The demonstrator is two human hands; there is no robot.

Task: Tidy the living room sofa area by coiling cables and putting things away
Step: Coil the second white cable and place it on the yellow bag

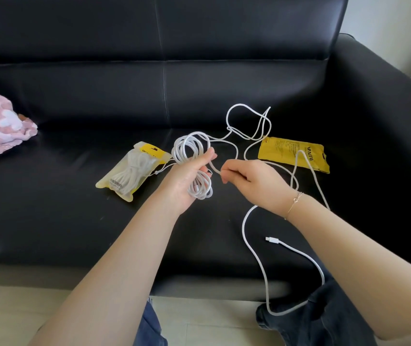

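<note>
Your left hand [191,174] grips a half-wound coil of white cable [192,156] above the black sofa [74,101] seat, fingers curled round the loops. Your right hand [250,182] pinches the loose strand just beside it, the slack trailing in tangles across the sofa seat and over its front edge.

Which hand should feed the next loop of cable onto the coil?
The right hand, probably. Its fingers already pinch the loose white cable beside the coil, while the left hand is busy gripping that coil.
</note>
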